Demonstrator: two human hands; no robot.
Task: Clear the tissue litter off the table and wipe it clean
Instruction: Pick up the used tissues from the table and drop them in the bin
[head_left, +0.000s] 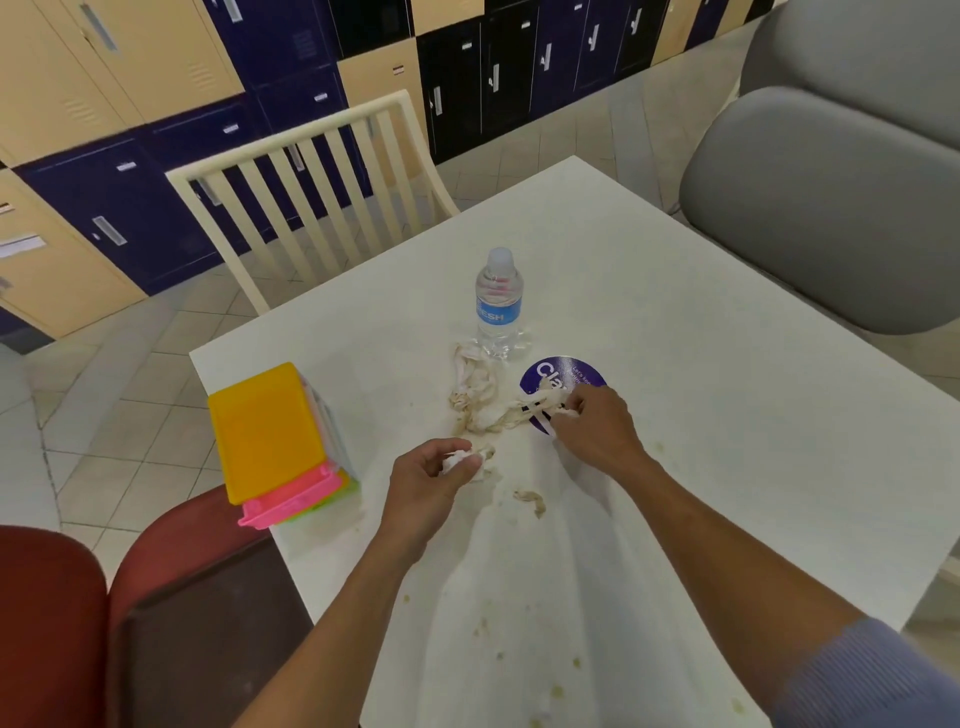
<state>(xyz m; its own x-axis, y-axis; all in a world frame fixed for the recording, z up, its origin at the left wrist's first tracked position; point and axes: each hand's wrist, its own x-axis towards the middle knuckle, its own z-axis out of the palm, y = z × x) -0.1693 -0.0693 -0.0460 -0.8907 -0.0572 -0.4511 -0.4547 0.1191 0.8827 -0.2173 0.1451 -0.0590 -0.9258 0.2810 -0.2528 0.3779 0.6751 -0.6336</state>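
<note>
— So, where is the tissue litter (485, 400)?
— I see a stained, twisted heap lying on the white table (701, 415), between my two hands and just ahead of them. My right hand (597, 428) pinches its near end, over a purple round sticker (563, 379).
— And the left?
— My left hand (431, 480) has its fingers curled round a small white wad (460, 461). A loose scrap (531, 501) lies between my forearms. Beyond the hands stands a water bottle (497, 306); left of my left hand, stacked coloured bins (270, 441).
</note>
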